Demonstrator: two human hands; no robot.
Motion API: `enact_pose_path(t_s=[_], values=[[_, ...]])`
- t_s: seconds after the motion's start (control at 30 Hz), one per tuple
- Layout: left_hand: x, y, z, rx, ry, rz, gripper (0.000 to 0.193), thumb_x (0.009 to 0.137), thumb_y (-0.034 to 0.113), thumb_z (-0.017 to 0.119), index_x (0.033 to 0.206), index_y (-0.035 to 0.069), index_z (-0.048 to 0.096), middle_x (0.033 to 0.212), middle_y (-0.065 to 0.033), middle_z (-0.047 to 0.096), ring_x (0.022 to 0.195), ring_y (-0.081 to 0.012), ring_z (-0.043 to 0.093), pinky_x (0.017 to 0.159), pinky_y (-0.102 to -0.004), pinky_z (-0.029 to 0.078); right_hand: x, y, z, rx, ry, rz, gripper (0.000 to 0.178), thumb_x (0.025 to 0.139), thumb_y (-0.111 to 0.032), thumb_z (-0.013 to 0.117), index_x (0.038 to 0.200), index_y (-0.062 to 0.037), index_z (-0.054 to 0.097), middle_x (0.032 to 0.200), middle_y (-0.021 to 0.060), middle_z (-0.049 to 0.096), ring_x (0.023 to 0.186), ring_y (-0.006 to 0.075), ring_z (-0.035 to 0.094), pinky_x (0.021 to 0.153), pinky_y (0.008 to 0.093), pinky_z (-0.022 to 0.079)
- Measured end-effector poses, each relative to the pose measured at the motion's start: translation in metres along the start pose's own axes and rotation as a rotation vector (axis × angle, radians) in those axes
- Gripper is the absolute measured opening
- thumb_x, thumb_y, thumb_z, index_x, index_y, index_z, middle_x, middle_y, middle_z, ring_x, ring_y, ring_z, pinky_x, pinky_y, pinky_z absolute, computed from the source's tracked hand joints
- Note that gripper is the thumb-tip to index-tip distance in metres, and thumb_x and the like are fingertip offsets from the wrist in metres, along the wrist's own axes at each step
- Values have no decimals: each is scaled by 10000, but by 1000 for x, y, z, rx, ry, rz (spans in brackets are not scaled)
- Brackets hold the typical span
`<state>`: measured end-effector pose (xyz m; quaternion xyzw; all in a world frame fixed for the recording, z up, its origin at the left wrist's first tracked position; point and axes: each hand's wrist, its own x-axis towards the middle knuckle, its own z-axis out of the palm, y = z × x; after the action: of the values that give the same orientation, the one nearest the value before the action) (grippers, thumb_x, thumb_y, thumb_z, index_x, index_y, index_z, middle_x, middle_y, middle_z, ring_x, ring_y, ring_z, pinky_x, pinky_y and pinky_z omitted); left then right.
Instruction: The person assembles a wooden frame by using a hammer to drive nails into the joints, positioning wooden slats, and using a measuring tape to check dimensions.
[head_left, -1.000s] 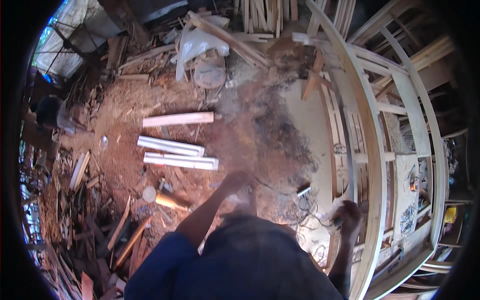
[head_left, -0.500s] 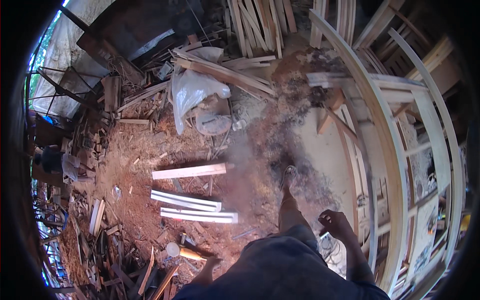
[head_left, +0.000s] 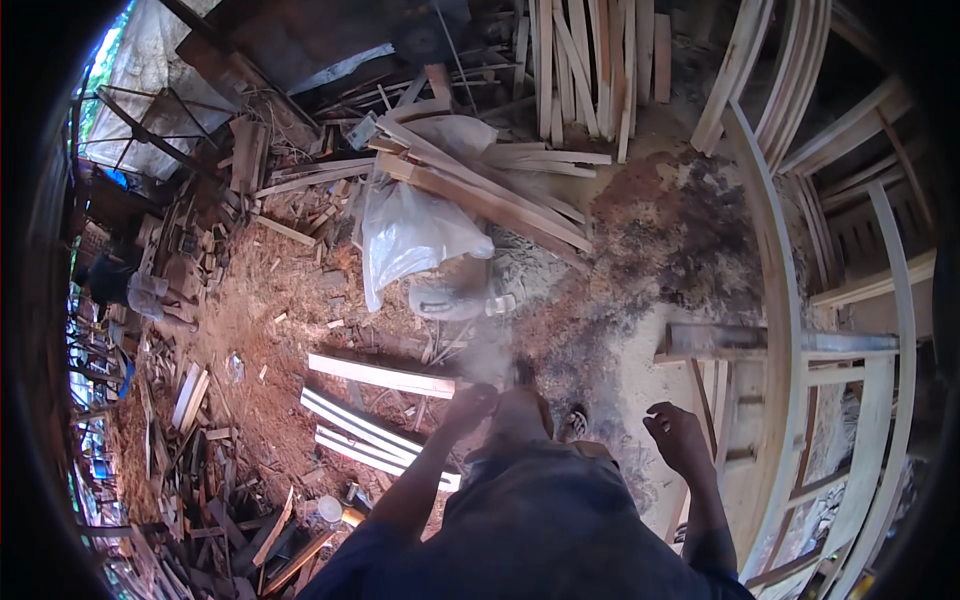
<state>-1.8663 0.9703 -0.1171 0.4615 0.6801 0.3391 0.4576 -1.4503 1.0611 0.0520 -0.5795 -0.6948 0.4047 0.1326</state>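
One wooden frame runs along the right edge of the sawdust-strewn floor. One plastic bag sits toward the far edge; three planks lie between it and the near edge. Two hands: the left hand, near the planks' right ends, too blurred to tell its grip; the right hand, nearest the frame, loosely curled, fingertips apart.

A rough woodworking shop — sawdust-strewn ground, long planks stand in a row at the far side, scrap wood lies heaped at lower left, a timber frame at right.
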Motion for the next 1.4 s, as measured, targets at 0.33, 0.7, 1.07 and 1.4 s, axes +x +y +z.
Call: enact_pose_path(t_s=[0.33,0.7,1.07,1.4], values=[[387,32,-188,472,174,39,214,936,289,662,1039,110,714,898,-147,738,861,-315,730,772,-419,561,186,-40,11,58,-36,301,224,925,-183,697,1043,7,682,833,206,716,777,321,720,687,398,558],[701,89,-300,1597,137,249,523,832,255,709,1314,120,558,1339,-149,567,1285,-344,513,1020,-515,447,279,-44,3,140,48,669,233,957,-194,637,1025,26,672,849,204,728,840,316,731,752,389,565],[729,175,-250,1481,-648,-40,182,824,245,715,916,88,725,891,-119,718,864,-284,710,776,-453,558,313,-74,37,163,77,781,340,961,-307,597,1071,-1,694,808,207,720,759,295,726,698,395,556],[561,161,-122,4,-597,-400,317,919,145,671,1172,36,515,828,-94,572,600,-217,581,498,-352,501,147,-56,113,339,447,1009,332,937,-340,615,1067,-51,712,972,209,737,908,396,710,827,465,552]])
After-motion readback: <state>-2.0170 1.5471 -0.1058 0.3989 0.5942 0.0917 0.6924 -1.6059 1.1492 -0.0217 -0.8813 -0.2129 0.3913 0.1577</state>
